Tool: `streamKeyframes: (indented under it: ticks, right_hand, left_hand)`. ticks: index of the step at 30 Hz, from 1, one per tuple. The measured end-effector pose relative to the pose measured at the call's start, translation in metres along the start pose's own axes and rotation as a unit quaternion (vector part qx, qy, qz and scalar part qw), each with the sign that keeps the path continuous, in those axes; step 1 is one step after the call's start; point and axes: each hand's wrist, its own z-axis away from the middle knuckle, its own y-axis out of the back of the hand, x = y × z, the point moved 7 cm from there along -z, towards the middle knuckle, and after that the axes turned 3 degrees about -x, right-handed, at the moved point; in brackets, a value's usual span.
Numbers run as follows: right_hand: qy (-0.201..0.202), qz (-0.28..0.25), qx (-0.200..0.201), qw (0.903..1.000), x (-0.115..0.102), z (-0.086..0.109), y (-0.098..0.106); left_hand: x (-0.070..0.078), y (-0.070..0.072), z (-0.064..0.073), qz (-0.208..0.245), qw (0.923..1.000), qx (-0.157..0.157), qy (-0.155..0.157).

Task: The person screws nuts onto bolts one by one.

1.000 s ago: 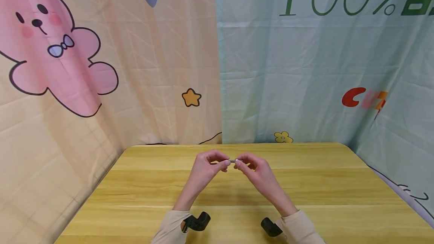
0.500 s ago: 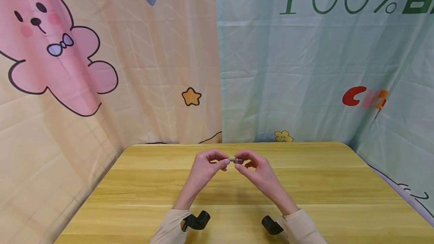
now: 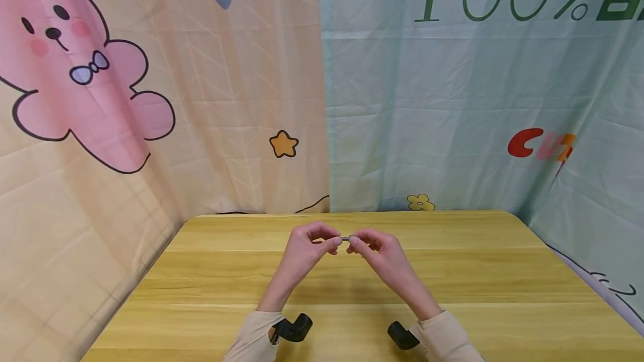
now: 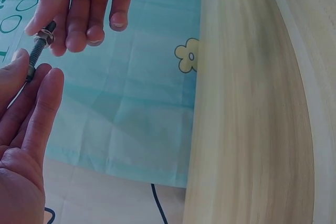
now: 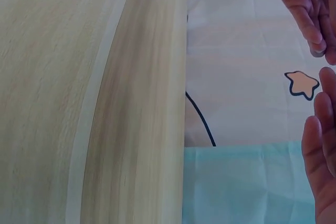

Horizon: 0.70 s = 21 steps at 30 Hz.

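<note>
Both hands meet above the far half of the table. Between them is a small metal bolt, held roughly level in the head view. My left hand pinches one end of it with thumb and fingers. At the other end, the thumb and forefinger of my right hand pinch around the nut, which shows with a washer in the left wrist view. Grey thread lies bare between the hands there. In the right wrist view only a grey end peeks from the left fingers.
The wood-grain table stretches out below the hands. Printed curtains stand behind its far edge and along both sides. Each wrist wears a black camera, with beige sleeves behind.
Half a second ago the right thumb and forefinger were spread apart, exposing the nut; now they have come together on it again, as a second ago. The left hand stays put.
</note>
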Motion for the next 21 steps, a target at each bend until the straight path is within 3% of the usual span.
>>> streamKeyframes:
  ticks: [5,15,21]
  right_hand:
    - [-0.015,0.002,-0.002,0.9999,0.0032,0.0001,-0.0013]
    - [0.043,-0.011,0.007,0.999,-0.0043,-0.001,0.0013]
    - [0.025,-0.002,0.006,0.9997,-0.0012,-0.0005,0.0017]
  left_hand:
    - [-0.0033,-0.0003,-0.0009,-0.008,0.9999,0.0,0.01]
    - [0.0002,0.0009,-0.0007,-0.009,0.9999,-0.002,0.007]
    - [-0.0071,0.001,-0.0027,-0.007,0.9999,-0.001,0.01]
